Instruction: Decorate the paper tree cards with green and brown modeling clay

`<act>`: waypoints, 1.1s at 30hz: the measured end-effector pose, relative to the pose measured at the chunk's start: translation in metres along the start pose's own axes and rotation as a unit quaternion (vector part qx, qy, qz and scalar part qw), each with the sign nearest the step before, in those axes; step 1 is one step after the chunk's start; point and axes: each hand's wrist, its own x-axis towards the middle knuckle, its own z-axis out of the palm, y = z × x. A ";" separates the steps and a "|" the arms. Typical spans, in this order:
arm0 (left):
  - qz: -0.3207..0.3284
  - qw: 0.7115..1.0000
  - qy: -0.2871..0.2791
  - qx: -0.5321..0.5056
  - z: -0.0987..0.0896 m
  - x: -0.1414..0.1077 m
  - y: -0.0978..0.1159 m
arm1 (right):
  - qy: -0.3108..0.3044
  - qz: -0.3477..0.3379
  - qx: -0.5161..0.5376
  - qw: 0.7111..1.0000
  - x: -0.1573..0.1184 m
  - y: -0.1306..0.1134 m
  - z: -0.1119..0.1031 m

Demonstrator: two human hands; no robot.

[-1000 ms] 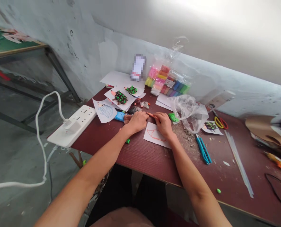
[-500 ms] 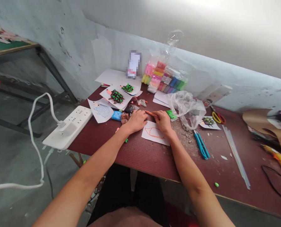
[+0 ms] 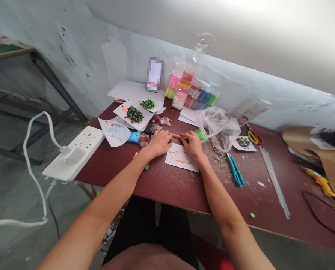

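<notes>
An orange felt-tip pen (image 3: 176, 136) spans the gap between my two hands, just above the tabletop. My left hand (image 3: 161, 142) is closed on its left end, and my right hand (image 3: 192, 142) is closed on its right end. The fingertips are partly hidden. Below them lies a white paper piece (image 3: 181, 162) bearing an orange outline with a pointed left end. Beside my left hand are a brown clay pack (image 3: 144, 140) and a blue pack (image 3: 134, 137). A green pack (image 3: 200, 135) lies just beyond my right hand.
Hedgehog pictures (image 3: 134, 114) lie at the back left, near a white power strip (image 3: 84, 144). Colored clay packs (image 3: 194, 92) lean on the wall. Right of my hands are a plastic bag (image 3: 219, 123), a teal cutter (image 3: 235, 170), scissors (image 3: 254, 137) and a yellow glue gun (image 3: 321, 182).
The whole view has shifted slightly, so things appear a little farther left. Both hands stay at the orange pen, and slightly more of it shows between them.
</notes>
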 end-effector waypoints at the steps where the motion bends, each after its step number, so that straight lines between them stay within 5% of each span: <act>1: 0.001 1.000 0.002 -0.001 0.000 0.000 0.000 | -0.001 0.004 0.001 1.000 -0.001 0.002 -0.001; 8: -0.002 1.000 0.002 -0.010 0.001 0.000 -0.002 | 0.007 0.021 0.015 1.000 -0.004 0.008 -0.008; 13: 0.002 1.000 0.005 -0.015 0.002 -0.001 -0.003 | 0.038 0.061 0.134 0.988 -0.004 -0.002 -0.016; 21: 0.015 0.999 0.027 -0.017 0.007 -0.002 -0.006 | 0.106 0.153 0.384 0.904 -0.008 -0.015 -0.047; 29: 0.081 0.996 0.048 0.007 0.004 -0.002 0.001 | 0.130 0.201 0.416 0.877 -0.042 -0.032 -0.050; 33: 0.101 0.995 0.022 -0.004 0.008 -0.001 0.005 | 0.141 0.229 0.478 0.836 -0.051 -0.037 -0.047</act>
